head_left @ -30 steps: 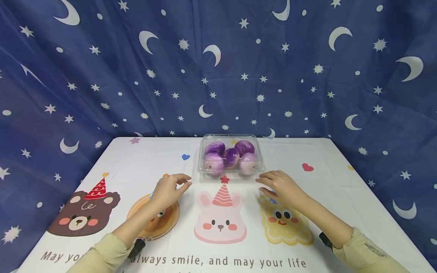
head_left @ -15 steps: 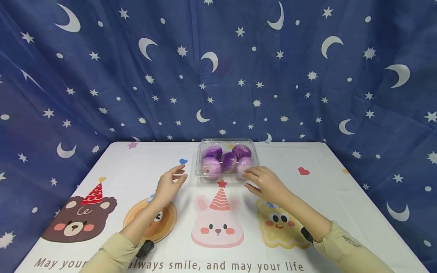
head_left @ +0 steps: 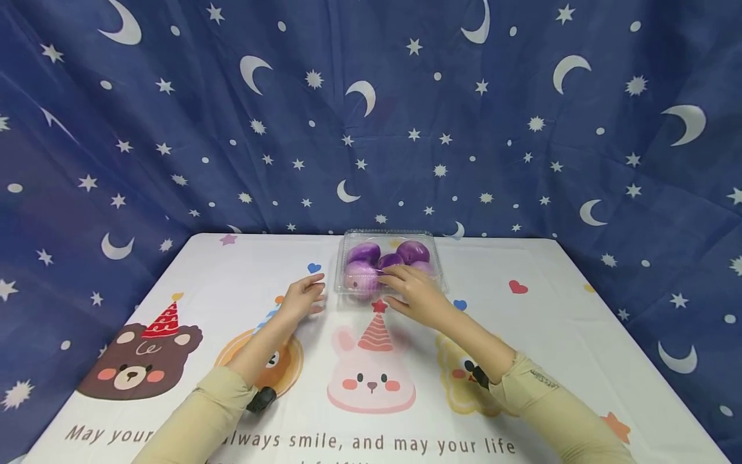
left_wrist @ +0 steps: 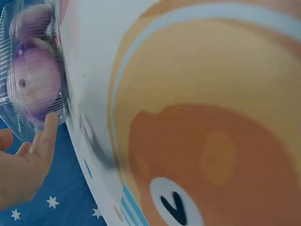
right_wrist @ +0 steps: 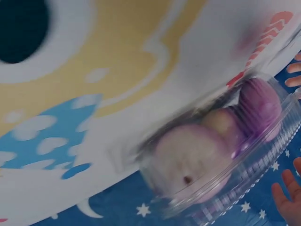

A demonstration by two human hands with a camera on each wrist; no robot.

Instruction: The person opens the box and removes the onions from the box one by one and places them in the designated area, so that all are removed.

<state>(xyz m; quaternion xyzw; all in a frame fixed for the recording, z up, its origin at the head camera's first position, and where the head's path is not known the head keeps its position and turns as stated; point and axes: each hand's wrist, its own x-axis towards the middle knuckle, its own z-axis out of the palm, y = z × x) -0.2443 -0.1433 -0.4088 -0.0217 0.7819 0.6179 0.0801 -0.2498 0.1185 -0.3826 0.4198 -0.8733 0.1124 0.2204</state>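
A clear plastic clamshell box sits near the table's back edge, holding several round purple-and-white vegetables that look like onions. My left hand hovers just left of the box with fingers relaxed; in the left wrist view its fingertips reach close to the box's side, contact unclear. My right hand reaches across the front of the box, hiding part of it. In the right wrist view its loosely bent fingers are beside the box lid, with nothing held.
A white tablecloth carries printed cartoon animals, hearts and lettering. Directly behind the table hangs a dark blue curtain with moons and stars. Dark camera mounts show at the wrists.
My right hand has moved left and forward, from right of the box to across its front. The left hand has come slightly forward beside the box. The box looks unmoved.
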